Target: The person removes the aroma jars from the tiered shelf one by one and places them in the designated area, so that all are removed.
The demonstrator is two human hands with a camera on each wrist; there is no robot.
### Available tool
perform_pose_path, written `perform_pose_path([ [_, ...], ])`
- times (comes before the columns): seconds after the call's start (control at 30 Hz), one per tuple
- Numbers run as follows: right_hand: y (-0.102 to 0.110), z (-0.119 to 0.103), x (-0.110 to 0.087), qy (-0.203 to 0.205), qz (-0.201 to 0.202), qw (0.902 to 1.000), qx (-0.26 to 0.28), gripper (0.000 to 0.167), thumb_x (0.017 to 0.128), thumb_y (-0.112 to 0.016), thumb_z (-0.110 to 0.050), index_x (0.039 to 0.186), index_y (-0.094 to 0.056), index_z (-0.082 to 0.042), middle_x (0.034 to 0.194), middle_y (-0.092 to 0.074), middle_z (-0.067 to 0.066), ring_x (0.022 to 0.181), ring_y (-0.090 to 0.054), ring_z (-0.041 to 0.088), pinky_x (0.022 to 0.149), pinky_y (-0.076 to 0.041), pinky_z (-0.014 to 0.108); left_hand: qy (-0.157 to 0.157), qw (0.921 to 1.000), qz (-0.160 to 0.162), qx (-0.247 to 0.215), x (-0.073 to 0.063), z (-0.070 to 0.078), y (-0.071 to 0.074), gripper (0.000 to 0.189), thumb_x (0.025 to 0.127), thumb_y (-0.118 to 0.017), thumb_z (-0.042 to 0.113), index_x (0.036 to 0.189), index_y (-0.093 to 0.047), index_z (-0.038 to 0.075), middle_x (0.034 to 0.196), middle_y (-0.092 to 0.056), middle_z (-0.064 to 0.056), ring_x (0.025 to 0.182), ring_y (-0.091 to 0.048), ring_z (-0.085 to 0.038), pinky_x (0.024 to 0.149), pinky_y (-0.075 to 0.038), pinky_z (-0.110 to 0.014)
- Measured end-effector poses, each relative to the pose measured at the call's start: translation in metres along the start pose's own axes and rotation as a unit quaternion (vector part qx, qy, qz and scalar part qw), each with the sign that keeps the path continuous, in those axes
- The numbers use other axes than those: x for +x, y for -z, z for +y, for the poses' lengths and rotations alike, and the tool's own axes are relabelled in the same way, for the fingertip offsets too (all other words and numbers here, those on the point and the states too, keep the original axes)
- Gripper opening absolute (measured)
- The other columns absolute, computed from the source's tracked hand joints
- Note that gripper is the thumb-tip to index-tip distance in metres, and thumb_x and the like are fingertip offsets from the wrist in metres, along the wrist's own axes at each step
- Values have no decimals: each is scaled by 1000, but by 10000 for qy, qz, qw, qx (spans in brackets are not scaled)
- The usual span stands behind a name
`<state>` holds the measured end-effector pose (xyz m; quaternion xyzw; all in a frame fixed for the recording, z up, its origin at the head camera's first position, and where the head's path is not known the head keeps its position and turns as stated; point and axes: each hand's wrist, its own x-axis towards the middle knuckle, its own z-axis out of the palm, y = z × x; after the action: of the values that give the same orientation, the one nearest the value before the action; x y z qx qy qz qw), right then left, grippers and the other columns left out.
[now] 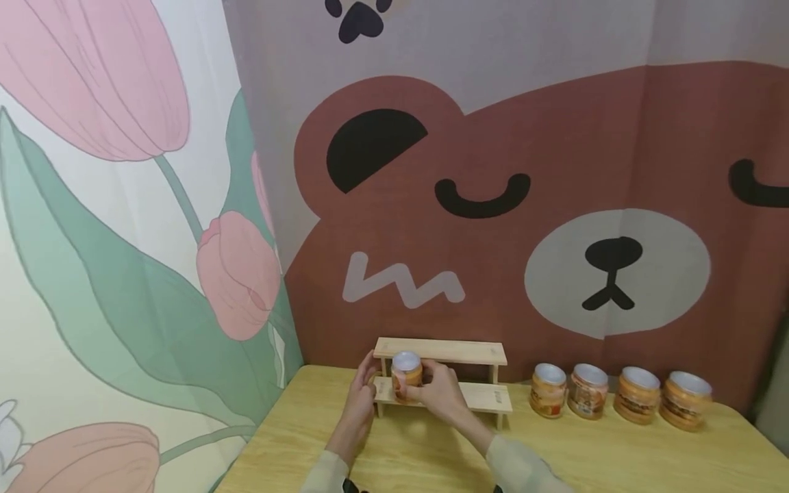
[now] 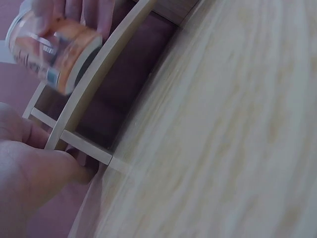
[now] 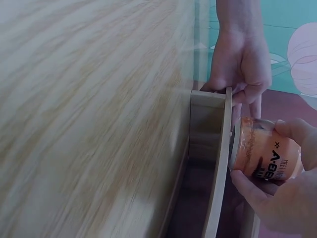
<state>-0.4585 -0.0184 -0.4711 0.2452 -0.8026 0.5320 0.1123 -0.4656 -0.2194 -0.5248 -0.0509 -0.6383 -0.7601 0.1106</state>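
A small two-step wooden shelf (image 1: 490, 397) stands on the table against the backdrop. My left hand (image 1: 359, 398) grips its left end; in the left wrist view the thumb and fingers bend round the lower step's corner. In my right hand (image 1: 445, 396) is a clear jar with an orange label and a pale lid (image 1: 406, 373), held at the lower step's left part. The right wrist view shows thumb and fingers on both sides of the jar (image 3: 267, 148), its base right at the step. Whether the base rests fully on the wood, I cannot tell.
Several similar orange-labelled jars (image 1: 636, 396) stand in a row on the table to the right of the shelf. The light wood table (image 1: 444, 459) reaches back to a bear-print cloth (image 1: 493, 274). A tulip-print cloth (image 1: 135, 287) hangs along the left.
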Motion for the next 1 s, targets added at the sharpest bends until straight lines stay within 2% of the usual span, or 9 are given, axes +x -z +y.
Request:
perform_pose_path([
  [0.17, 20, -1, -13, -53, 172, 9998, -126, 57, 78, -89, -21, 127, -68, -4, 103, -74, 8, 90, -71, 23, 73, -57, 37, -15, 10000, -25, 45, 0, 0, -1, 80, 90, -32, -15, 163, -24, 17, 159, -28, -24, 144, -23, -42, 93, -34, -47],
  [0.3, 36, -1, -24, -169, 288, 9992, -226, 59, 79, -89, -23, 130, -66, -3, 105, -74, 8, 91, -71, 22, 73, -57, 37, -55, 10000, -68, 15, -2, 2, -2, 80, 90, -33, -15, 163, -23, 17, 160, -26, -25, 145, -20, -42, 95, -29, -51],
  [0.43, 50, -1, -35, -257, 379, 9986, -271, 64, 78, -90, -24, 131, -64, 1, 108, -73, 13, 94, -71, 28, 72, -57, 36, -85, 9999, -62, -16, -3, 3, -1, 80, 90, -32, -15, 163, -24, 17, 159, -27, -25, 144, -20, -42, 98, -23, -57],
  [0.57, 63, -1, -45, -366, 429, 9983, -162, 66, 76, -91, -21, 131, -63, 3, 110, -71, 14, 95, -70, 30, 72, -58, 35, -101, 9999, -69, -57, -1, 2, 0, 80, 91, -31, -15, 163, -24, 18, 159, -28, -24, 145, -19, -41, 100, -20, -57],
  [0.7, 74, 1, -55, -504, 486, 9974, -175, 68, 75, -91, -20, 131, -62, 5, 110, -71, 14, 95, -70, 30, 72, -58, 35, -95, 9999, -94, -39, 1, 2, 1, 81, 90, -30, -15, 164, -23, 18, 159, -28, -25, 144, -19, -42, 100, -23, -55],
  [0.87, 90, 6, -68, -642, 560, 9957, -356, 72, 74, -92, -22, 131, -61, 7, 112, -71, 15, 95, -70, 29, 73, -57, 35, 64, 9999, -92, -44, -1, 1, 2, 82, 91, -31, -14, 164, -21, 22, 160, -25, -22, 143, -18, -42, 98, -23, -56],
  [1.0, 105, 9, -78, -615, 765, 9938, -529, 70, 72, -93, -21, 128, -64, 7, 111, -72, 14, 94, -71, 27, 73, -57, 35, 72, 9998, -141, -116, -1, 1, 2, 80, 93, -31, -15, 164, -20, 20, 160, -24, -24, 138, -23, -41, 93, -28, -47],
])
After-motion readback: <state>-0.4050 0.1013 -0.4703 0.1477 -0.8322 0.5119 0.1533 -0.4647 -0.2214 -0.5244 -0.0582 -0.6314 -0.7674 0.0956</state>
